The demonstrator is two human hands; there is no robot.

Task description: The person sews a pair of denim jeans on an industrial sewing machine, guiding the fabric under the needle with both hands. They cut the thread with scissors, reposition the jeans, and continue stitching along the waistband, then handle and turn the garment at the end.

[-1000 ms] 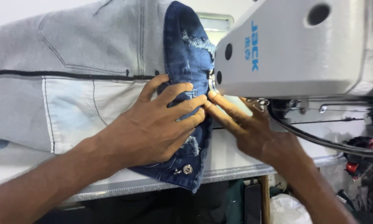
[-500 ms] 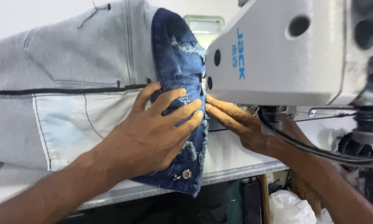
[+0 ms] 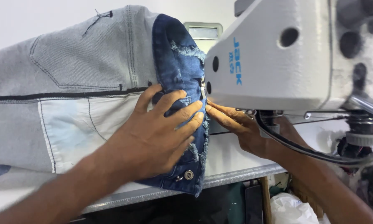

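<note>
Under the sewing machine (image 3: 286, 62), the left hand (image 3: 153, 137) presses spread fingers flat on the jeans (image 3: 176, 74); the right hand (image 3: 240, 124) lays straight, together fingers against the frayed edge.

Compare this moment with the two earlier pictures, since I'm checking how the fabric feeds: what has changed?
Little has changed. The blue denim edge has slid slightly to the left in view, away from the white sewing machine head, and the left hand went with it. Nothing was taken hold of or let go. As before, the left hand presses flat on the denim, and the right hand keeps its fingertips at the frayed edge.
</note>
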